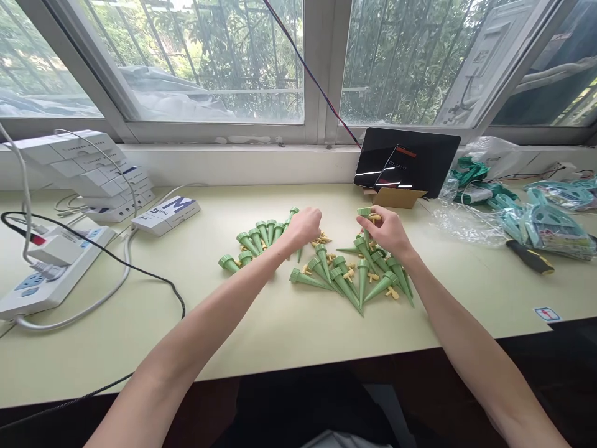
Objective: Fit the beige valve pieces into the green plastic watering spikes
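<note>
My right hand [389, 231] is closed on a green plant watering spike [363, 213], its ribbed cap up and a yellow valve at its side. To the left, my left hand [305, 226] has its fingers pressed together over a small pile of yellow valves [323, 238]. What it holds, if anything, is hidden. A green tip shows just below this hand. Several more green spikes [345, 283] lie in a loose heap below my right hand, with yellow valves among them. Left of my left forearm, other spikes [255, 238] lie in a slanted row, partly covered by the arm.
White boxes [102, 174] are stacked at the back left, near a power strip [56, 280] and cables. A tablet [408, 162] leans by the window behind a phone and cardboard piece. Bagged teal items [545, 218] and a black-yellow handled tool [530, 257] lie right.
</note>
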`<state>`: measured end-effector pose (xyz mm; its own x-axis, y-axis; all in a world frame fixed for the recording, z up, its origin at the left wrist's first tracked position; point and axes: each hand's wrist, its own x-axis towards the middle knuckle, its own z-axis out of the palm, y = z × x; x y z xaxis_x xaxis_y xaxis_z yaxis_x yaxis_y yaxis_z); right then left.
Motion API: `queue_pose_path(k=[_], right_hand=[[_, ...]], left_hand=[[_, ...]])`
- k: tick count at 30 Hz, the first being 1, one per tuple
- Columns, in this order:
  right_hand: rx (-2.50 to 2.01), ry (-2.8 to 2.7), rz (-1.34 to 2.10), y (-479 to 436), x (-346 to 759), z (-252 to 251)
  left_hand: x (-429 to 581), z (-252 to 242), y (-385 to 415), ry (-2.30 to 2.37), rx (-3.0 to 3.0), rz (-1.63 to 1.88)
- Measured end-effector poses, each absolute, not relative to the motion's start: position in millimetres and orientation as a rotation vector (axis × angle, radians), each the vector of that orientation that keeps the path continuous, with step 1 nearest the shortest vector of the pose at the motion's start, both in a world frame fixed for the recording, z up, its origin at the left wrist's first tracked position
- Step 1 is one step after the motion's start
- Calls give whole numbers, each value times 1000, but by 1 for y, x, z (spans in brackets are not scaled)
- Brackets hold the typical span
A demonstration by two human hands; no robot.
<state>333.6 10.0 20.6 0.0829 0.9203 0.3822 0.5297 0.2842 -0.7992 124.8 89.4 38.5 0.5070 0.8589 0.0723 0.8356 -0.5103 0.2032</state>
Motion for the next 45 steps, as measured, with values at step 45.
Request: queue_pose_path(k=[45], right_hand=[[-1798,-1777,415,5,353,33]], left_hand=[[114,39,63,677,2407,-37]])
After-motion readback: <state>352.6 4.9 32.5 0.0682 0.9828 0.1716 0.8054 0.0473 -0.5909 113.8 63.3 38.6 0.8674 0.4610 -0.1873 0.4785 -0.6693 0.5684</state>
